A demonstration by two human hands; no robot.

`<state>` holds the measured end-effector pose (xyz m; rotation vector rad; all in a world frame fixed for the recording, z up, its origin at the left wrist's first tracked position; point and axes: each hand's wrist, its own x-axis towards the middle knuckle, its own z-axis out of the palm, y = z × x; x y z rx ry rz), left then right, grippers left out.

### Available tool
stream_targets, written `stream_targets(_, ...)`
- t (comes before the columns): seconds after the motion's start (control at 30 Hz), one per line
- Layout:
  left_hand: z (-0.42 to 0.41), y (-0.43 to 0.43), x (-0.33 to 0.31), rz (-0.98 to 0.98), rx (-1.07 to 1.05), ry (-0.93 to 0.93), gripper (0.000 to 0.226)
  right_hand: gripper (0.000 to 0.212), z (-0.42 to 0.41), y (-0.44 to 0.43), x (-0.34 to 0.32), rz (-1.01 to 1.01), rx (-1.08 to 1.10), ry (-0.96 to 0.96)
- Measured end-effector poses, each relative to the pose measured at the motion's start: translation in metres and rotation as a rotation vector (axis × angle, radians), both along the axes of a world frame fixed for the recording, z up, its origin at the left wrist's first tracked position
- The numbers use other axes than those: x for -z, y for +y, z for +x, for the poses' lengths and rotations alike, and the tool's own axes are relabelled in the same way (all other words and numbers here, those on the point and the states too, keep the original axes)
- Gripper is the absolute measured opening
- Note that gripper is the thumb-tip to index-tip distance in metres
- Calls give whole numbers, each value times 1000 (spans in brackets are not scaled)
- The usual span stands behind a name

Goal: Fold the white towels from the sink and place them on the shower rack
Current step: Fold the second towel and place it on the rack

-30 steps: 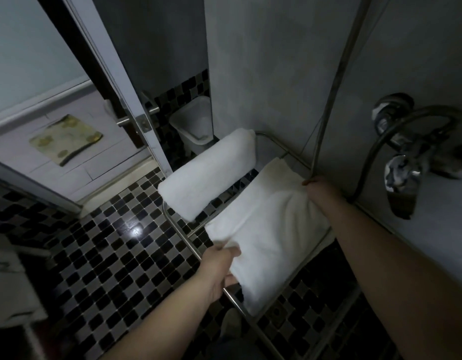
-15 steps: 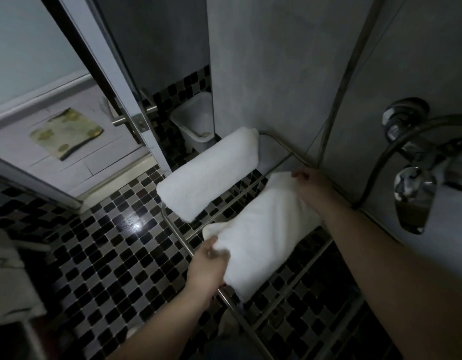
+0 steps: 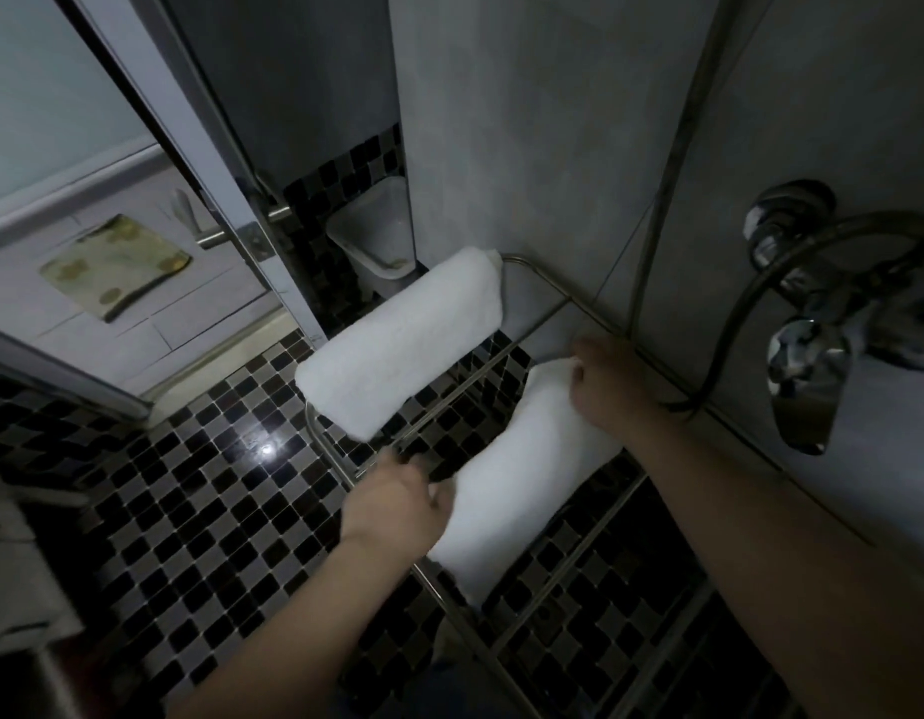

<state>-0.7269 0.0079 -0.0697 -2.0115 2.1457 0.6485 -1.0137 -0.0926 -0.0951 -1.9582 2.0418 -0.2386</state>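
A metal shower rack (image 3: 543, 285) juts from the grey wall over the checkered floor. One folded white towel (image 3: 403, 345) lies across its far end, untouched. A second folded white towel (image 3: 522, 474) lies across the bars nearer to me. My left hand (image 3: 392, 503) grips its near-left end at the rack's front rail. My right hand (image 3: 608, 384) holds its far end close to the wall, fingers curled over the cloth.
A chrome shower tap (image 3: 802, 350) with a hose sticks out of the wall at the right. A white bin (image 3: 377, 241) stands on the floor behind the rack. The open door (image 3: 190, 163) with its handle is at the left.
The second towel has narrowed into a tighter fold on the rack. Both hands shifted with it, the left one sliding slightly right along the front rail.
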Motion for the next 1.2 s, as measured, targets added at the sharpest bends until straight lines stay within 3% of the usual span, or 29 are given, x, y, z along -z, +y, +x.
stream_targets(0.07, -15, 1, 8, -50, 90, 134, 82, 55, 7, 5, -6, 79, -273, 22)
stream_targets(0.13, -32, 0, 21, 24, 128, 166, 103, 70, 14, 12, -4, 294, -464, 52)
stream_targets(0.23, -44, -3, 42, 234, 80, 223, 114, 80, 3, 10, 5, 477, -498, 219)
stream_targets(0.3, -46, -1, 51, 239, 25, 234, 103, 78, -12, 6, 7, 434, -422, 240)
stream_targets(0.43, -50, 19, 54, 11, 22, 52, 77, 73, -27, 11, 13, 297, -263, 257)
stream_targets(0.53, -47, 28, 57, -34, -7, 26, 80, 71, -16, 18, 18, 198, -234, 313)
stream_targets(0.6, -45, 27, 58, -24, -7, 35, 95, 75, -8, 18, 18, 163, -288, 332)
stream_targets(0.73, -61, 18, 53, -25, 2, 18, 106, 79, 12, 25, 21, 152, -637, 274)
stream_targets(0.9, -67, 12, 53, -66, 89, -74, 55, 39, 19, 23, 23, 74, -734, 351)
stream_targets(1.2, -54, 11, 59, -11, -8, -57, 47, 36, -6, 8, 24, 80, -605, 314)
